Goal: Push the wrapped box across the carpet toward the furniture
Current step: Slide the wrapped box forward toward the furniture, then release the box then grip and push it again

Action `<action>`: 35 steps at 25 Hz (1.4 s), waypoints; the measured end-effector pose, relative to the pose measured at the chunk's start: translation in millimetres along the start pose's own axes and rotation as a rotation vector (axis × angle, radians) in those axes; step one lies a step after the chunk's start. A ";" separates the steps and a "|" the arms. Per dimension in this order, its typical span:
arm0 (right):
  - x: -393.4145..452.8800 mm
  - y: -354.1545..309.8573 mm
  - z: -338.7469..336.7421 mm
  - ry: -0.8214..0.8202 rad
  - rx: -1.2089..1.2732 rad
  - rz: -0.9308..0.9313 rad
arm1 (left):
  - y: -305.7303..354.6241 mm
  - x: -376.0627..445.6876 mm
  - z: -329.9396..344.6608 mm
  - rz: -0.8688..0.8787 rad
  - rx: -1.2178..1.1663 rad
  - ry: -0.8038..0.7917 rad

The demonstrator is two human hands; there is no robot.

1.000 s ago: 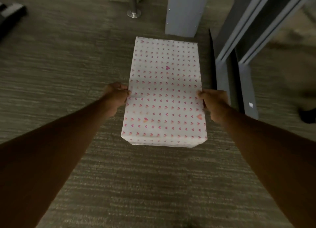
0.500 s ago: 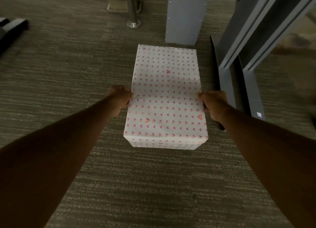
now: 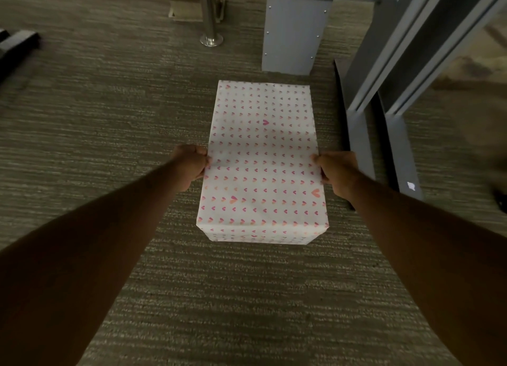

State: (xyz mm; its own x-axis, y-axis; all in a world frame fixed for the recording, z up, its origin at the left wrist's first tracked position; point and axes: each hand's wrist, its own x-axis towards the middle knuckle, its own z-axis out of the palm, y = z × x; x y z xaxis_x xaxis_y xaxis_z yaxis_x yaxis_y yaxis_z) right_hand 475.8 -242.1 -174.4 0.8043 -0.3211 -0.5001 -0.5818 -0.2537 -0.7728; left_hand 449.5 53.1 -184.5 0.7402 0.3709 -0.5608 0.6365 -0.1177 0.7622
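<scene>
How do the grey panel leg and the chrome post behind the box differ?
The grey panel leg is a wide, flat, matte slab with small screws along its edges; the chrome post is a thin, shiny round tube ending in a disc foot. The leg stands just beyond the wrapped box; the post stands further left. Both rest upright on the carpet.

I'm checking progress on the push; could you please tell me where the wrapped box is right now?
In the head view, the wrapped box lies centre frame on the carpet, just short of the grey furniture leg, held between the left hand and right hand.
</scene>
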 end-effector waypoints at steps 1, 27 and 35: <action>0.4 0.9 1.1 -0.001 -0.004 0.003 | -1.2 0.3 -0.4 0.001 0.010 0.004; -37.4 -40.7 6.4 0.137 -1.119 -0.915 | 51.2 -52.6 23.0 0.882 1.087 0.316; -36.8 -42.6 2.0 0.127 -1.115 -0.907 | 49.5 -54.2 25.5 0.880 1.114 0.300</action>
State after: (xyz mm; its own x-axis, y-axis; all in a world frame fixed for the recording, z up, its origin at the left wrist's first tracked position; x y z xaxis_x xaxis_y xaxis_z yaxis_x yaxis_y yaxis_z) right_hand 471.2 -217.6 -123.9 0.9595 0.2725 0.0714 0.2772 -0.9585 -0.0672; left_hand 446.4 3.7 -124.6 0.9892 -0.0391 0.1415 -0.0532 -0.9938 0.0973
